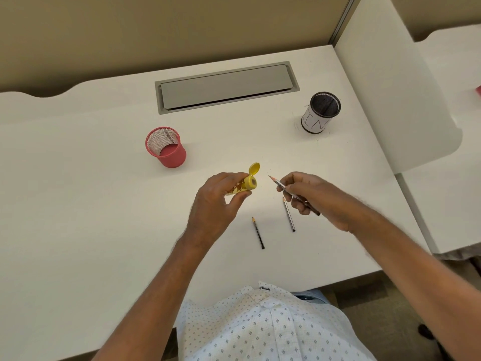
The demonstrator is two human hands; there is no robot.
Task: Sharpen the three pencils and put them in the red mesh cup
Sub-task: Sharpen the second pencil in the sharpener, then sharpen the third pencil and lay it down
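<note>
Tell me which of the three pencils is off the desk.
The pencil gripped in the right hand, tip aimed at the yellow sharpener. The other two pencils lie flat on the desk.

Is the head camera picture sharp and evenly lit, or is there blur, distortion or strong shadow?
Head view: soft, even light, only faint shadows beside the red mesh cup; wide-angle bending curves the desk edges; the right hand looks slightly motion-blurred, the left hand sharper.
</note>
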